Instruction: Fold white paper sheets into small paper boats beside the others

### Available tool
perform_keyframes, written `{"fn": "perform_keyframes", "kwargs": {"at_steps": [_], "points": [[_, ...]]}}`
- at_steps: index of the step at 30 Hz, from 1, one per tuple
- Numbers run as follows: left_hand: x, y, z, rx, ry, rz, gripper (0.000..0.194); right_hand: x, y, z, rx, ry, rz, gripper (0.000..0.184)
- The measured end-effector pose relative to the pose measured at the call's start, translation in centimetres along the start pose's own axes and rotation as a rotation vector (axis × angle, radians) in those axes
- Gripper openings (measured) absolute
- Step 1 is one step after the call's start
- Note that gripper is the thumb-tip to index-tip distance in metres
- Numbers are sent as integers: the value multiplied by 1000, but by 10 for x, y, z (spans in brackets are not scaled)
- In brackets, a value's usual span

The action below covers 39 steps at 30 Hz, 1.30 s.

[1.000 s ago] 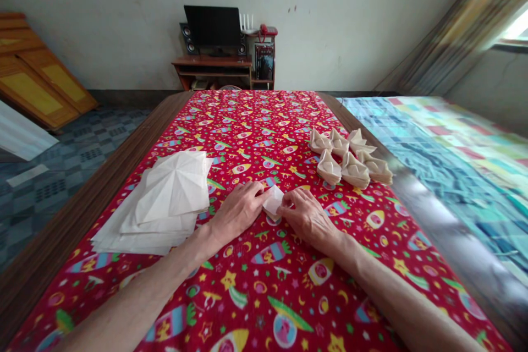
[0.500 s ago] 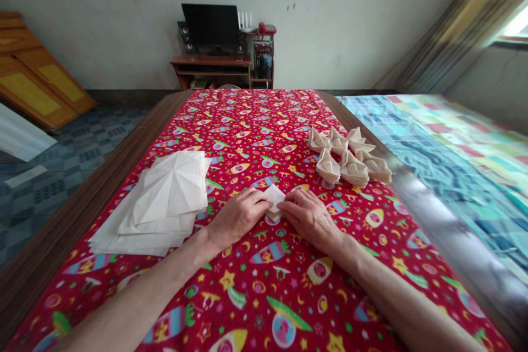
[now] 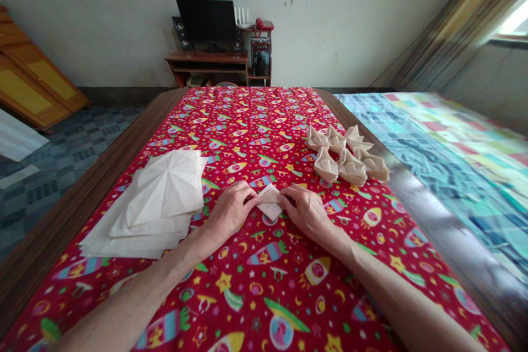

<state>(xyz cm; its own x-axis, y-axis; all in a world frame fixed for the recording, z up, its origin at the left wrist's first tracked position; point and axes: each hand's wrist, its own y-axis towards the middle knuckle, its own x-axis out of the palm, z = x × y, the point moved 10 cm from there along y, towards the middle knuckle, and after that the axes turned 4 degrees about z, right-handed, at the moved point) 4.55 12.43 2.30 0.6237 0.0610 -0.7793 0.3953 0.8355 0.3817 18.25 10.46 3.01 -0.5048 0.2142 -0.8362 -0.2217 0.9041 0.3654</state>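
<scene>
A small folded white paper piece (image 3: pixel 270 202) lies on the red patterned tablecloth (image 3: pixel 264 286) in the middle of the table. My left hand (image 3: pixel 229 210) pinches its left edge with curled fingers. Its right edge is pinched the same way by my right hand (image 3: pixel 307 210). Both hands rest on the cloth with the paper between them. A stack of white paper sheets (image 3: pixel 157 203), the top one creased, lies to the left of my left hand.
Several finished folded paper shapes (image 3: pixel 346 155) sit in a cluster at the right of the cloth. The wooden table edge (image 3: pixel 70 209) runs along the left. A bed with a checked cover (image 3: pixel 454 154) is at the right, a desk with a monitor (image 3: pixel 208 19) by the far wall.
The small paper, raised and tilted between my fingers a second ago, now lies flatter on the cloth. Both hands stayed on it, fingertips shifting along its edges.
</scene>
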Motion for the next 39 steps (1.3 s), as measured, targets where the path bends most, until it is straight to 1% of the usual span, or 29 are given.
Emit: {"fn": "perform_keyframes", "kwargs": {"at_steps": [5,13,16,20,22,24,27,29,31,34,37,39], "points": [[-1,1,2,9,141,5,19,-2,3,-2,2,-71,10,23],[-5,3,12,7,361,-12,23,-1,5,-1,0,-90,-4,23],[-5,3,13,3,400,-7,24,0,5,-2,-1,-95,-17,22],[-6,4,12,-1,381,5,23,-1,6,-4,3,-120,-29,21],[-8,4,15,29,374,31,18,-2,7,-5,7,-135,-36,20],[-7,3,26,130,370,35,16,-3,7,-6,5,-145,-31,20],[2,-7,48,324,346,-33,26,-4,6,-8,-16,-145,-12,20],[6,-16,58,386,313,-74,30,-5,5,-9,-29,-141,5,20],[8,-23,61,390,283,-96,33,-6,4,-10,-39,-136,19,20],[12,-30,57,338,276,-150,38,-6,4,-11,-40,-137,26,21],[15,-34,52,301,278,-201,41,-6,4,-10,-42,-132,30,21],[14,-34,51,300,273,-207,43,-6,3,-9,-48,-102,39,18]]}}
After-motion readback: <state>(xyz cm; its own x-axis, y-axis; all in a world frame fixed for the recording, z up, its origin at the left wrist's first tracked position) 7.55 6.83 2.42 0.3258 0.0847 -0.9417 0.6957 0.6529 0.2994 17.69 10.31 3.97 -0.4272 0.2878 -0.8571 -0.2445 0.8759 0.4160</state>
